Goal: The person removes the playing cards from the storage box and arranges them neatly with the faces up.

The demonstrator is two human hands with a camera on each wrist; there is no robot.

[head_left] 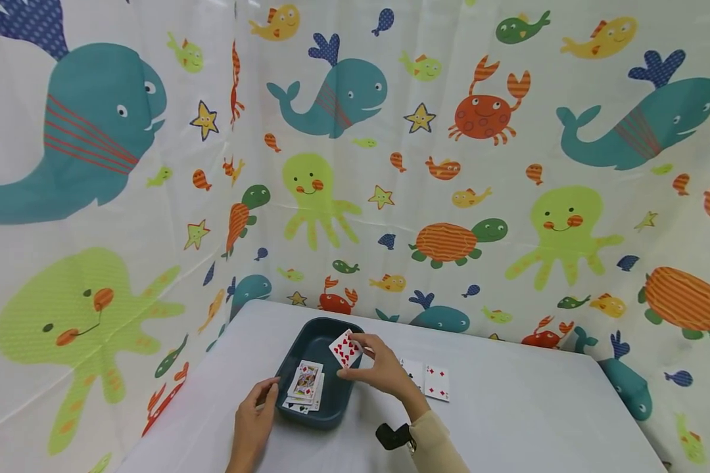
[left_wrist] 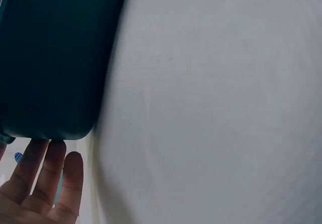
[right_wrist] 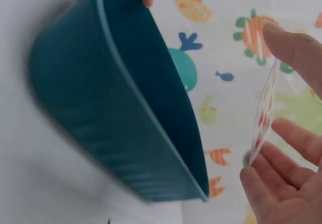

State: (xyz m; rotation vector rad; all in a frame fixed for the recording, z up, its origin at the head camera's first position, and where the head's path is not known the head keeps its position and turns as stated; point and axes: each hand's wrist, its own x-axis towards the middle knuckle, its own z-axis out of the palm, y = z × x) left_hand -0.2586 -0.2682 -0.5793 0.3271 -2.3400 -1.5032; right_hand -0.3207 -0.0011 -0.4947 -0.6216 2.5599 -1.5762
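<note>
My right hand (head_left: 384,371) pinches a playing card (head_left: 344,349) with several red hearts by its edges, above the right side of a dark teal plastic tub (head_left: 331,420). In the right wrist view, the card (right_wrist: 263,114) is seen nearly edge-on between thumb and fingers, apart from the tub's rim. My left hand (head_left: 254,417) holds the tub's left wall; its fingertips touch the outside in the left wrist view, and a digit hooks over the rim in the right wrist view. Inside the tub lies a loose face-up pile of cards (head_left: 306,381), a face card of diamonds on top.
Right of the tub, on the white-covered table (head_left: 509,420), lie a diamonds card (head_left: 436,382) and a card with black suit marks (head_left: 413,371), partly hidden by my right hand. A curtain (head_left: 355,217) printed with sea animals hangs behind and to the left.
</note>
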